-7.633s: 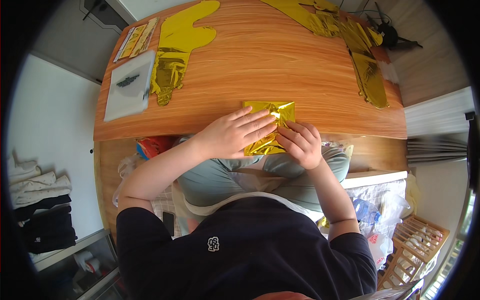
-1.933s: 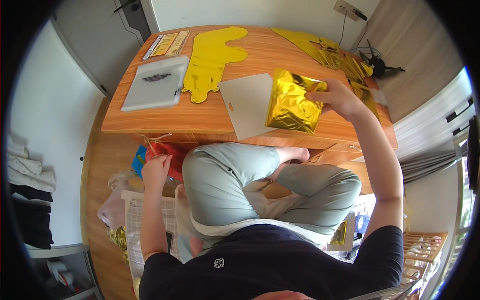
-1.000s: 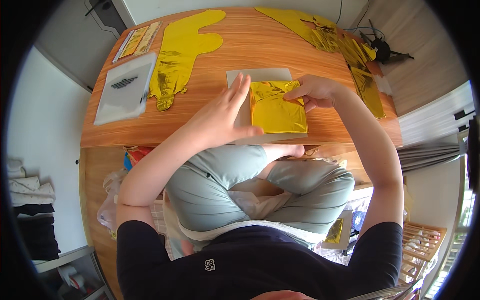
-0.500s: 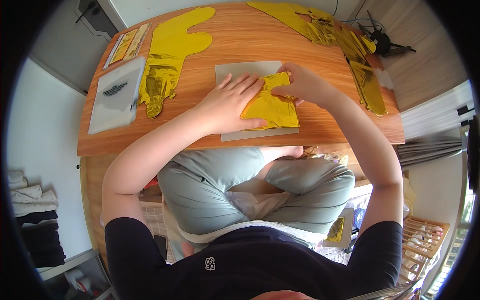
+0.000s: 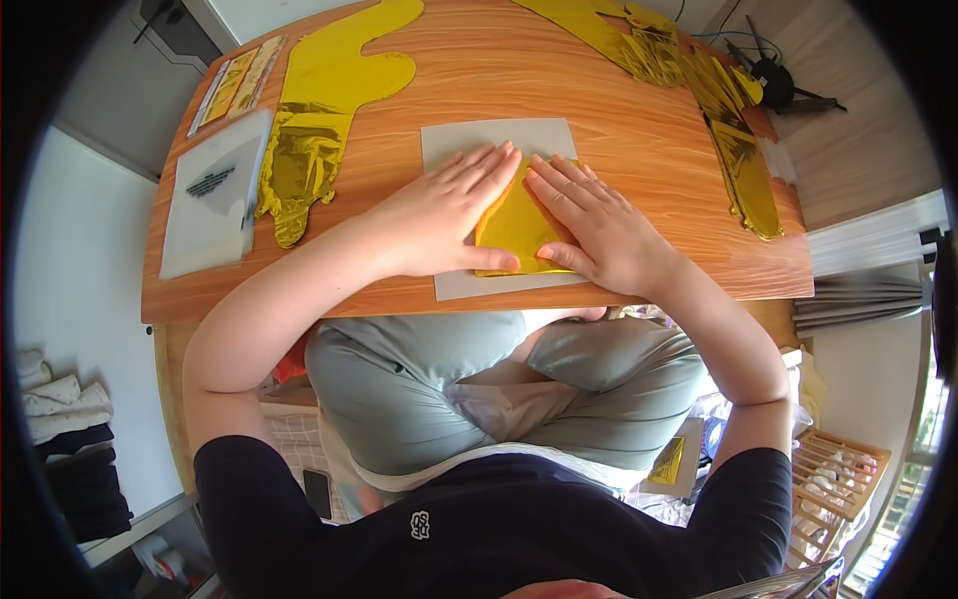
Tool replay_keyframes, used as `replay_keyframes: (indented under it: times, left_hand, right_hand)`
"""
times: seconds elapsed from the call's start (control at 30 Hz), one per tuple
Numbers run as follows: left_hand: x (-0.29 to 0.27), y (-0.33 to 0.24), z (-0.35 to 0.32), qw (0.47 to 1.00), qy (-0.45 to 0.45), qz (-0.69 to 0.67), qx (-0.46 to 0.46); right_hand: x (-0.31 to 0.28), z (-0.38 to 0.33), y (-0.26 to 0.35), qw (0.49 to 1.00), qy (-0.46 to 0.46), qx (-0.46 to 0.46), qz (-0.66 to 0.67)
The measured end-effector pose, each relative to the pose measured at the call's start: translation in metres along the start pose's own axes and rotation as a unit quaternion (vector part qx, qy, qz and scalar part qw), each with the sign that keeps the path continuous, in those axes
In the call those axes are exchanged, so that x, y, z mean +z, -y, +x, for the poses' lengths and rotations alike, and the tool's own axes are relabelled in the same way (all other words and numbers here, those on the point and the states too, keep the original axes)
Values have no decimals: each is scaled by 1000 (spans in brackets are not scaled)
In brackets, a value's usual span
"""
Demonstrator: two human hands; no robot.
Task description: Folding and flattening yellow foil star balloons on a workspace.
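Grip is open on both sides: left hand (image 5: pixel 449 215) and right hand (image 5: pixel 604 232) are spread flat, with straight fingers, over a folded packet of shiny gold foil (image 5: pixel 517 225), and neither one closes around it. From where I stand, the packet lies on a rectangular sheet of grey card (image 5: pixel 461 288), near the front edge of the wood-grained orange-brown tabletop (image 5: pixel 479 75). Farther left rests a flat, lobed gold foil shape (image 5: pixel 334 60), beside a translucent plastic sleeve (image 5: pixel 215 215). At far right, crumpled gold foil (image 5: pixel 736 150) lies near a black device with antennas (image 5: pixel 773 78).
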State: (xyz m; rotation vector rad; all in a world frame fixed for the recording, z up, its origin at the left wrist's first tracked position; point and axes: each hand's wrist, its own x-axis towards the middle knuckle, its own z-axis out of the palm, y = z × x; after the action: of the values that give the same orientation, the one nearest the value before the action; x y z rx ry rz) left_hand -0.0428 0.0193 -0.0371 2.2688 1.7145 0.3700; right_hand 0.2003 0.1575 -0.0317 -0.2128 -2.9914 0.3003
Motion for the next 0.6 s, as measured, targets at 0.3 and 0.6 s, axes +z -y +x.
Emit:
replay_keyframes:
  times: [0.3, 0.6]
  left_hand:
    - [-14, 9, -20, 997, 20, 76, -18]
    - [2, -24, -23, 1000, -19, 8, 1]
  right_hand:
    - [-15, 6, 11, 999, 8, -12, -28]
    - [-3, -15, 41, 997, -58, 34, 26]
